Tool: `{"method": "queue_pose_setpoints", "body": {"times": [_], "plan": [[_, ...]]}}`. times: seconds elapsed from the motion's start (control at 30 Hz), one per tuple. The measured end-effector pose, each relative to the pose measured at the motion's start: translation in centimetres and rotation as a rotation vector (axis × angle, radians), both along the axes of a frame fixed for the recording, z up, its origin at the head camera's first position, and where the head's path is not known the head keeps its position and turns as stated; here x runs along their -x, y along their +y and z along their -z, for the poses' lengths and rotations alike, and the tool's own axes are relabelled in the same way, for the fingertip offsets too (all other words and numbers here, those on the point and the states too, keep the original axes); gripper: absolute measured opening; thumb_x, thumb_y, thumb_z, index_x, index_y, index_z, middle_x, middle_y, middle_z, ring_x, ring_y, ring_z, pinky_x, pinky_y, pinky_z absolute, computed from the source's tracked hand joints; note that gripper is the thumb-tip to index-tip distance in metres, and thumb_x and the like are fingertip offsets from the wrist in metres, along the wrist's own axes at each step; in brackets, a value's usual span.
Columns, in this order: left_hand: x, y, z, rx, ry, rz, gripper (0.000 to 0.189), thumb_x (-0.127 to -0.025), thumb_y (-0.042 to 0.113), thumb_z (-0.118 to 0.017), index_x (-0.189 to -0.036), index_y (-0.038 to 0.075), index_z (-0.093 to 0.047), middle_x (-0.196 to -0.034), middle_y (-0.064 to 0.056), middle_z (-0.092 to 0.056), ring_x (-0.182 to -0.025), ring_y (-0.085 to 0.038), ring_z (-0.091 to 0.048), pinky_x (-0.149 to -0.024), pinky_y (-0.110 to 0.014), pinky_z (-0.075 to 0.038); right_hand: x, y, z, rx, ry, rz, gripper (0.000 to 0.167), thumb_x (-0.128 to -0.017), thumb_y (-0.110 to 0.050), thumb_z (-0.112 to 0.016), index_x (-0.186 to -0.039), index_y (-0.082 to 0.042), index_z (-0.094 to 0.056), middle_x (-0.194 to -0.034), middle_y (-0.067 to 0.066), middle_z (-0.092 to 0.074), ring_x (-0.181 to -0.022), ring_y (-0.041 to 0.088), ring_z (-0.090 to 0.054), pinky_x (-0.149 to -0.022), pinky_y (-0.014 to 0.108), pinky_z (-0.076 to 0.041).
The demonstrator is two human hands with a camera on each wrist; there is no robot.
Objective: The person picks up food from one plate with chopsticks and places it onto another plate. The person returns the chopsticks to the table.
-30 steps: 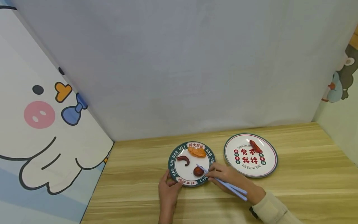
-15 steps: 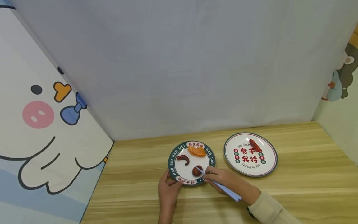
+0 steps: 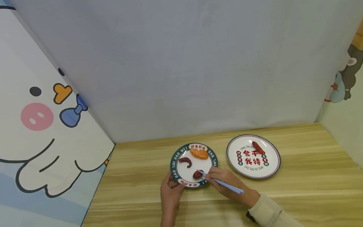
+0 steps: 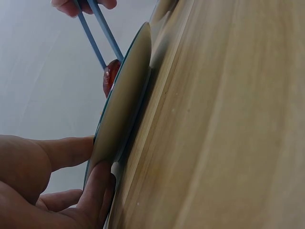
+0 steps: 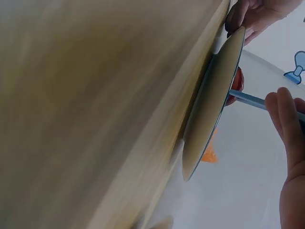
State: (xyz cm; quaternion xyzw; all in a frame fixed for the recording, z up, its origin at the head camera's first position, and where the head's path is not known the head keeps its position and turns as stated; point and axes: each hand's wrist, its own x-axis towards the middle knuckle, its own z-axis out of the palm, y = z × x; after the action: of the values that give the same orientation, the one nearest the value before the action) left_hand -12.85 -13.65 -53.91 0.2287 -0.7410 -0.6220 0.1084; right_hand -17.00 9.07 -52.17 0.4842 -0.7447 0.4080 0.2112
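My left hand (image 3: 171,197) grips the near-left rim of a green-rimmed plate (image 3: 174,166), with fingers beneath it in the left wrist view. Between the fingers of my right hand (image 3: 231,184) is a pair of light blue chopsticks (image 3: 227,185). Their tips meet a rounded reddish-brown food piece (image 3: 196,175) near the plate's front. In the left wrist view the chopsticks (image 4: 102,26) straddle the food piece (image 4: 110,78), whose lower part the rim hides. A curled dark red tentacle piece (image 3: 188,162) and an orange ridged slice (image 3: 199,154) lie farther back on the same plate.
To the right stands a larger white plate (image 3: 233,151) with red lettering, bearing a red sausage-like piece (image 3: 258,148). Both plates are on a wood-grain table (image 3: 136,176). A pale cloth wall (image 3: 181,78) rises behind, and a cartoon panel (image 3: 42,148) stands at the left.
The reddish-brown piece has shifted slightly left and tipped from its rounder look. My right hand and the chopsticks have moved a little left. The left hand stays on the plate rim.
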Motion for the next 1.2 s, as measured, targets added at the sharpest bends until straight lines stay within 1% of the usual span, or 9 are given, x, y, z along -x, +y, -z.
{"method": "queue_pose_setpoints", "body": {"times": [0.07,0.17,0.37,0.43,0.6,0.73,0.9,1.03,1.2], "plan": [[-0.1,0.0,0.0,-0.004,0.000,0.000,0.080,-0.078,-0.015,-0.081,-0.151,-0.012,-0.047,-0.127,-0.026,-0.055,-0.098,-0.029,-0.067,-0.067,-0.020,-0.055,-0.3,-0.3,0.0,0.060,-0.061,0.024,0.012,-0.090,0.010,-0.074,-0.093,-0.001,-0.077,-0.083,0.002,-0.068,-0.072,0.002,-0.061,-0.066,0.010,-0.051],[-0.1,-0.1,0.1,-0.013,0.015,0.006,0.081,-0.077,-0.016,-0.081,-0.150,-0.013,-0.046,-0.128,-0.027,-0.055,-0.097,-0.030,-0.067,-0.066,-0.019,-0.055,-0.7,-0.6,0.0,0.153,-0.170,0.051,0.014,-0.090,0.013,-0.072,-0.089,0.001,-0.077,-0.078,0.005,-0.068,-0.067,0.004,-0.064,-0.060,0.013,-0.054],[-0.1,-0.1,0.2,-0.009,0.019,0.006,0.080,-0.077,-0.015,-0.081,-0.150,-0.013,-0.047,-0.127,-0.026,-0.055,-0.096,-0.028,-0.067,-0.066,-0.019,-0.055,-1.3,-0.8,0.1,0.311,-0.432,0.084,0.013,-0.097,0.011,-0.066,-0.091,0.008,-0.077,-0.083,0.019,-0.071,-0.064,0.018,-0.072,-0.056,0.027,-0.061],[-0.1,-0.1,0.1,-0.005,0.009,0.004,0.080,-0.077,-0.015,-0.081,-0.150,-0.013,-0.047,-0.127,-0.025,-0.055,-0.096,-0.027,-0.067,-0.067,-0.020,-0.055,-1.4,-0.8,0.1,0.341,-0.513,0.123,0.013,-0.099,0.007,-0.065,-0.093,0.010,-0.076,-0.085,0.022,-0.071,-0.064,0.019,-0.074,-0.057,0.029,-0.062],[-0.1,-0.1,0.1,-0.001,0.000,0.001,0.080,-0.078,-0.015,-0.080,-0.150,-0.013,-0.047,-0.127,-0.025,-0.055,-0.096,-0.027,-0.067,-0.067,-0.020,-0.055,-1.7,-0.8,0.1,0.421,-0.778,0.269,0.015,-0.101,0.004,-0.064,-0.100,0.014,-0.075,-0.094,0.026,-0.072,-0.067,0.013,-0.075,-0.063,0.029,-0.064],[-0.1,-0.1,0.1,0.001,-0.009,0.000,0.079,-0.078,-0.015,-0.080,-0.150,-0.013,-0.047,-0.127,-0.025,-0.055,-0.097,-0.027,-0.067,-0.067,-0.021,-0.055,-1.7,-1.0,0.1,0.522,-0.955,0.338,0.017,-0.102,0.006,-0.061,-0.104,0.019,-0.071,-0.099,0.029,-0.073,-0.068,0.014,-0.075,-0.067,0.030,-0.064],[0.0,-0.1,0.1,0.003,-0.025,-0.001,0.080,-0.079,-0.014,-0.081,-0.151,-0.012,-0.047,-0.128,-0.025,-0.054,-0.098,-0.028,-0.066,-0.068,-0.023,-0.055,-1.8,-1.0,0.2,0.597,-1.038,0.360,0.021,-0.103,0.005,-0.059,-0.108,0.023,-0.067,-0.097,0.032,-0.073,-0.066,0.016,-0.076,-0.067,0.032,-0.065],[0.1,-0.1,0.1,0.004,-0.029,-0.005,0.080,-0.079,-0.013,-0.081,-0.151,-0.012,-0.047,-0.128,-0.025,-0.054,-0.098,-0.028,-0.066,-0.068,-0.023,-0.055,-1.8,-1.1,0.3,0.644,-1.055,0.362,0.020,-0.104,0.006,-0.058,-0.107,0.023,-0.068,-0.096,0.032,-0.072,-0.066,0.017,-0.076,-0.066,0.033,-0.065],[0.1,-0.1,0.1,0.005,-0.025,-0.005,0.079,-0.079,-0.013,-0.081,-0.151,-0.011,-0.047,-0.128,-0.025,-0.054,-0.099,-0.029,-0.066,-0.069,-0.024,-0.056,-1.9,-1.3,0.3,0.682,-1.041,0.369,0.021,-0.104,0.006,-0.057,-0.105,0.024,-0.067,-0.092,0.034,-0.072,-0.065,0.017,-0.075,-0.066,0.033,-0.065]]}}
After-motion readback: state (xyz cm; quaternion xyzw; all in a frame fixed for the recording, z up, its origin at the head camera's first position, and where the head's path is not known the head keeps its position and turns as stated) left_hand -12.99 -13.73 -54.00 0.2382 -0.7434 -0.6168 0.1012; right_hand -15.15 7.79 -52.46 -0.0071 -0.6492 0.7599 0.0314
